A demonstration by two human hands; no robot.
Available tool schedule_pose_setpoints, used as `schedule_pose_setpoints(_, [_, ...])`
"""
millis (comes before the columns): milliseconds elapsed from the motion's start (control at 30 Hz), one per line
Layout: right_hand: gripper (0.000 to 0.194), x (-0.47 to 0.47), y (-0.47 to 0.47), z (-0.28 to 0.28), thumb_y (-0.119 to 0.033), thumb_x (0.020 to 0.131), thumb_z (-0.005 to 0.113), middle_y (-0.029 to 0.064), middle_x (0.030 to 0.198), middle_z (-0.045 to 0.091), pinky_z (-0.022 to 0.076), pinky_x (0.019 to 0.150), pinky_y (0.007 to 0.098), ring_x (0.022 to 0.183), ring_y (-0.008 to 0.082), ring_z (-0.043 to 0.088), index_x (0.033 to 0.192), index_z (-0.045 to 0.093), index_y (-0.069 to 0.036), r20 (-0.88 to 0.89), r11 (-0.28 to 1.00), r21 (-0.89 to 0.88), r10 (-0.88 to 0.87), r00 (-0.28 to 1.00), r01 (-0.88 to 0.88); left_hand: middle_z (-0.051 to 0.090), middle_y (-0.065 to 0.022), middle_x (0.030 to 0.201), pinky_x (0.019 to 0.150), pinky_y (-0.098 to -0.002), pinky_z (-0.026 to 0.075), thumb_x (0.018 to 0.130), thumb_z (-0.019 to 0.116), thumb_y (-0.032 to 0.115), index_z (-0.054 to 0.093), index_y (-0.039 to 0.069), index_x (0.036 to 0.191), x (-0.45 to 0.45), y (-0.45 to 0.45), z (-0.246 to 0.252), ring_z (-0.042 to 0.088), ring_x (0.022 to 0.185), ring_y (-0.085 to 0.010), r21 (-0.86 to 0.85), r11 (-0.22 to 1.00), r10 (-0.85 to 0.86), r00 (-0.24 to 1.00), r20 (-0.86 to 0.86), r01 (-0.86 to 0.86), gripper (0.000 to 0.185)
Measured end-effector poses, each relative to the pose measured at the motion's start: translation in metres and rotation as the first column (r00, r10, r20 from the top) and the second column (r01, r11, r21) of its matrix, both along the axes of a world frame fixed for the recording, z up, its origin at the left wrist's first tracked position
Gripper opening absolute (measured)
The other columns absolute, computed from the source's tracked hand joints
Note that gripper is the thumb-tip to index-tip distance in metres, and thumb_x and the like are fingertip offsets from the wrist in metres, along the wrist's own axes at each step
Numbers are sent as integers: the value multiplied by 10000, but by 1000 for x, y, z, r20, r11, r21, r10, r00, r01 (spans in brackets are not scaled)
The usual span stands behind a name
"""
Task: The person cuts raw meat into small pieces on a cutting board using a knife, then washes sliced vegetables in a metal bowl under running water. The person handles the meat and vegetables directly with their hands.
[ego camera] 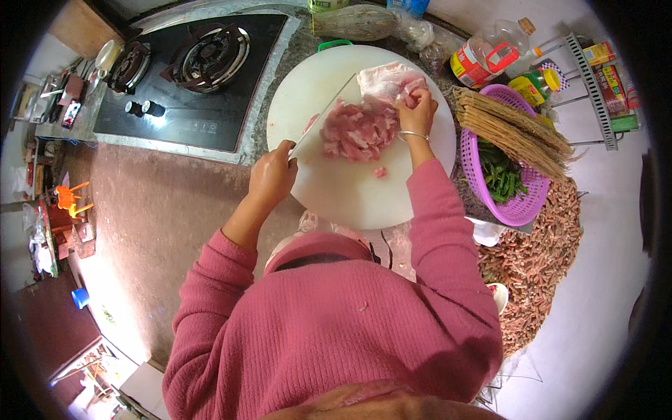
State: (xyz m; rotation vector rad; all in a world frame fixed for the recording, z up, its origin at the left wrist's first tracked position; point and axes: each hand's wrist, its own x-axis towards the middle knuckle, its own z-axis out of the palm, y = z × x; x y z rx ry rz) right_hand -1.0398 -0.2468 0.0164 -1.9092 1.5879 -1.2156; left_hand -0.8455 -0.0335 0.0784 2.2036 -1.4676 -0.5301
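My left hand [273,173] grips the handle of a kitchen knife [328,110], its blade slanting up and to the right over a round white cutting board [325,194]. At the board's far right lies a slab of raw meat [386,79] with a pale, fatty side. The fingers of my right hand [418,113] are curled onto the slab's right end; their tips are partly hidden. A heap of sliced raw meat [359,128] sits mid-board, between knife and right hand. One small meat scrap [380,172] rests nearer to me.
To the left is a black gas hob [210,105]. A purple plastic basket [472,168] with green leaves [501,178] stands right of the board, a straw brush [512,131] across it. Bottles [472,60] and a large gourd-like vegetable [357,23] line the back.
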Motion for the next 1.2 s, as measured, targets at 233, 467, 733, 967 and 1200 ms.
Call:
schedule_pose_setpoints(233, [234, -18, 1, -12, -26, 577, 621, 109, 794, 493, 402, 738, 335, 805, 268, 475, 797, 555, -68, -339, 980, -94, 135, 931, -176, 579, -187, 744, 612, -438, 428, 742, 522, 119, 490, 66, 978, -3, -2, 5, 553, 707, -363, 76, 997, 16, 1000, 11, -17, 244])
schedule_pose_setpoints(467, [101, -41, -25, -2, -41, 614, 593, 95, 695, 534, 441, 587, 357, 635, 272, 540, 707, 574, -75, 41, 995, 62, 73, 996, -76, 582, -185, 771, 627, -429, 435, 746, 522, 131, 494, 75, 993, -8, -1, 8, 556, 723, -358, 114, 993, -8, 999, 49, 2, 255])
schedule_pose_setpoints(733, [121, -63, 21, 5, 42, 614, 523, 100, 807, 541, 433, 664, 333, 765, 268, 535, 694, 550, -45, -136, 968, -141, 190, 972, -209, 578, -191, 717, 587, -426, 425, 743, 508, 127, 516, 42, 925, 0, 0, 1, 555, 699, -373, 64, 997, 31, 999, 10, -32, 201])
schedule_pose_setpoints(967, [144, -65, 44, -7, 44, 606, 542, 109, 856, 551, 424, 712, 346, 810, 294, 513, 725, 555, -37, -17, 971, -169, 170, 985, -170, 543, -140, 590, 506, -328, 420, 749, 499, 123, 518, -15, 865, -17, 2, 44, 531, 523, -188, 147, 987, -15, 949, -316, 64, 180])
schedule_pose_setpoints(1200, [203, -67, 55, -6, 93, 602, 528, 102, 856, 571, 453, 710, 320, 832, 252, 541, 746, 584, -38, -11, 972, -190, 136, 991, -136, 539, -244, 700, 583, -435, 415, 725, 479, 135, 523, 5, 893, -69, -51, 55, 521, 661, -404, 130, 892, -436, 900, 7, 432, 216])
